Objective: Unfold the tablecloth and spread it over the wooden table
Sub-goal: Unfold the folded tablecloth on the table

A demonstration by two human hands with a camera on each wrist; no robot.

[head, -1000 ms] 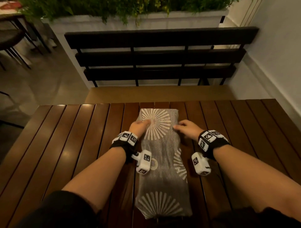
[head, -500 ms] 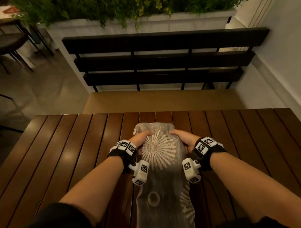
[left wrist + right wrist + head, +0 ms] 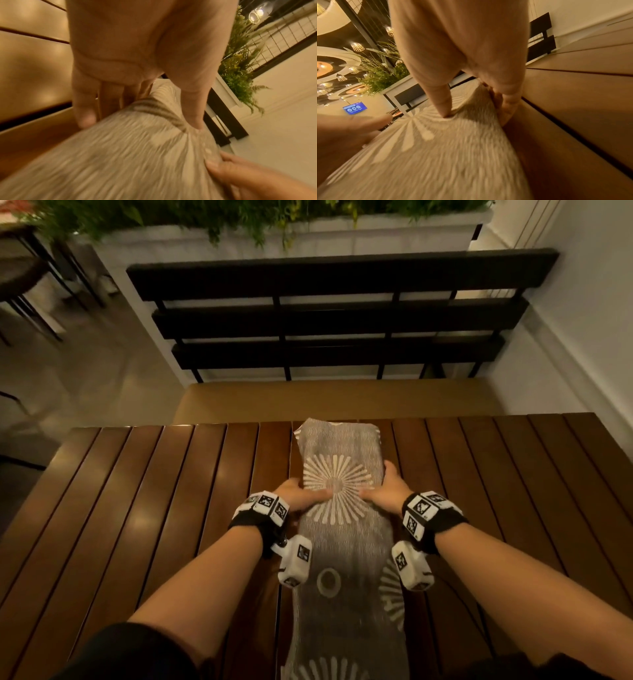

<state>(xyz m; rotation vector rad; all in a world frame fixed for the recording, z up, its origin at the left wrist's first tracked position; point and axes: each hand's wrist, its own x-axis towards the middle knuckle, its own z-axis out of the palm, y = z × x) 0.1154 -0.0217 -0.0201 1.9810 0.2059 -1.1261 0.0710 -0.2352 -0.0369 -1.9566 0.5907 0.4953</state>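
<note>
A grey tablecloth (image 3: 342,542) with white sunburst prints lies folded in a long narrow strip down the middle of the dark slatted wooden table (image 3: 154,508). Its far end reaches the table's far edge. My left hand (image 3: 301,495) grips the strip's left edge, thumb on top and fingers under the fold (image 3: 193,108). My right hand (image 3: 382,491) grips the right edge the same way, thumb pressed into the cloth (image 3: 443,108). Both hands hold the cloth (image 3: 436,155) at the sunburst print, and the cloth (image 3: 120,155) is blurred in the wrist views.
A tan bench seat (image 3: 335,400) with a black slatted backrest (image 3: 342,313) stands just beyond the table's far edge. Behind it is a white planter (image 3: 291,241) with green plants. A white wall (image 3: 582,320) runs along the right. Chairs (image 3: 30,275) stand far left.
Both hands went from resting on top of the cloth to gripping its two side edges. The strip's far end has slid away from me to the table's far edge.
</note>
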